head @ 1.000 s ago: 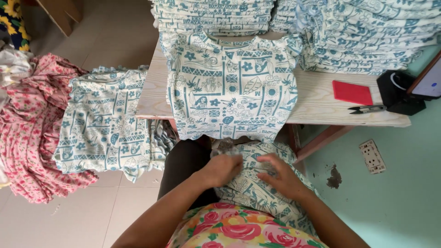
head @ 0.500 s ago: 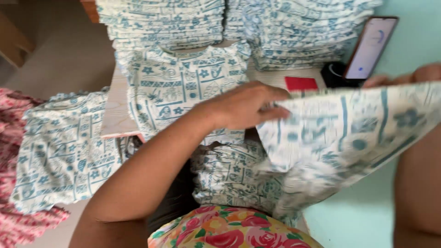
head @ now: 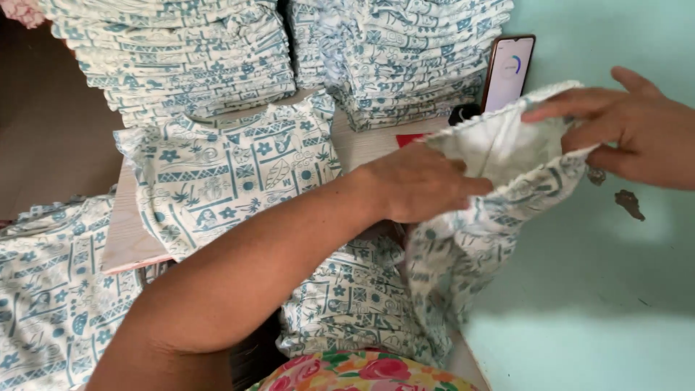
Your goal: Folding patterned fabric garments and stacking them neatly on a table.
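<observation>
Both hands hold one printed garment [head: 499, 210] open, raised off the bench's right edge: the left hand [head: 420, 181] pinches its near hem, the right hand [head: 630, 127] its far hem. Two folded stacks [head: 289, 58] fill the bench's far edge; one shirt [head: 224, 174] lies flat; loose garments [head: 43, 289] hang left.

**Where everything sits**

A shirt [head: 224, 174] lies spread on the bench [head: 127, 242]. Behind it stand two stacks of folded shirts, one on the left [head: 174, 58] and one on the right [head: 405, 58]. A phone [head: 508, 71] leans just right of the right stack. In front, the left hand [head: 416, 181] and right hand [head: 626, 127] hold a garment [head: 492, 195] up between them, above more shirts on the lap [head: 347, 304]. Another shirt [head: 43, 289] lies left of the bench.
</observation>
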